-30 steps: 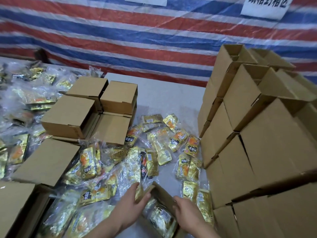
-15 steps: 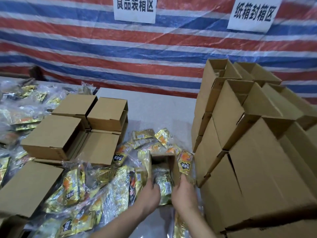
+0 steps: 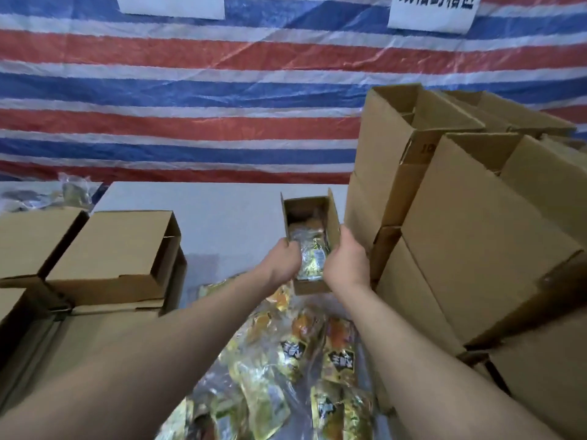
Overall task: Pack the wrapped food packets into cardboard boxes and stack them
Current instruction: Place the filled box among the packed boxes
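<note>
Gripping a filled box between left hand and right hand — stacks stand right of them, loose packets below remain unpacked.

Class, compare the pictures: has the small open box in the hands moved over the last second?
Yes. The open box has travelled away from the person, off the packets, and is now beside the box stack.

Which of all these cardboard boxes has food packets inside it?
The small open box gripped between the left hand and right hand; shiny packets show inside.
</note>
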### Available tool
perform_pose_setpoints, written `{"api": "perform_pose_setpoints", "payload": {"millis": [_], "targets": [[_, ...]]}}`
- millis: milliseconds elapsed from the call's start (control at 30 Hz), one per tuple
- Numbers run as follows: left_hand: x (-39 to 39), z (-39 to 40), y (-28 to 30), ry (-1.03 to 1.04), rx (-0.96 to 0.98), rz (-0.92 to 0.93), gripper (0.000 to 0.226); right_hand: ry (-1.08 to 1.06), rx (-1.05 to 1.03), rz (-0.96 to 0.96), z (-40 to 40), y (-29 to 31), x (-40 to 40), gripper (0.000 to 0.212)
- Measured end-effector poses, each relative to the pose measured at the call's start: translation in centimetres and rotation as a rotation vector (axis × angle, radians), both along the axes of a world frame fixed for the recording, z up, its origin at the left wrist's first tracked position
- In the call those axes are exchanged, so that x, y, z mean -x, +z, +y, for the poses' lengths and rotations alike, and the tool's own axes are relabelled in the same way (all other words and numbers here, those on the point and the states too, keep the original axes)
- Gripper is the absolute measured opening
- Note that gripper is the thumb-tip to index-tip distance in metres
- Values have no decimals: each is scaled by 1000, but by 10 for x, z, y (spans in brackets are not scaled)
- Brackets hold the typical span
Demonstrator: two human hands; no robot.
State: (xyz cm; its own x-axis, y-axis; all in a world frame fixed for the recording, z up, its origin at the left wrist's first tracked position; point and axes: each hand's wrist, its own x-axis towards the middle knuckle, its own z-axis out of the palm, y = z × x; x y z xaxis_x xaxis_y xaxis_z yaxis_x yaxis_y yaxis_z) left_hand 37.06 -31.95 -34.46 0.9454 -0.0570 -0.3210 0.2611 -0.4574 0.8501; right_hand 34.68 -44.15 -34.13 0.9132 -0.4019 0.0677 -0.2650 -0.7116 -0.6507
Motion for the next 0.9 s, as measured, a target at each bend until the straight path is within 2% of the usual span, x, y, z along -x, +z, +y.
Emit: {"api": "perform_pose_setpoints", "payload": {"millis": [133, 200, 400, 500, 633, 833, 900], "targets": [[-46, -17, -11, -23, 90, 11, 51, 12, 41, 18, -9, -7, -44, 61], [-61, -31, -40, -51, 117, 41, 49, 0, 79, 64, -18, -35, -59, 63], [-61, -45, -92, 4, 122, 128, 44, 11, 211, 295, -27, -76, -56, 73], [-55, -43, -87, -62, 108, 204, 31, 52, 266, 398, -31, -69, -55, 73], [-33, -39, -87, -142, 85, 321, 35, 87, 245, 528, -27, -66, -41, 56], [0, -34, -79, -183, 40, 398, 39, 98, 274, 582, -31, -68, -8, 60], [9, -37, -81, -188, 62, 419, 42, 85, 266, 595, -34, -69, 1, 69]]}}
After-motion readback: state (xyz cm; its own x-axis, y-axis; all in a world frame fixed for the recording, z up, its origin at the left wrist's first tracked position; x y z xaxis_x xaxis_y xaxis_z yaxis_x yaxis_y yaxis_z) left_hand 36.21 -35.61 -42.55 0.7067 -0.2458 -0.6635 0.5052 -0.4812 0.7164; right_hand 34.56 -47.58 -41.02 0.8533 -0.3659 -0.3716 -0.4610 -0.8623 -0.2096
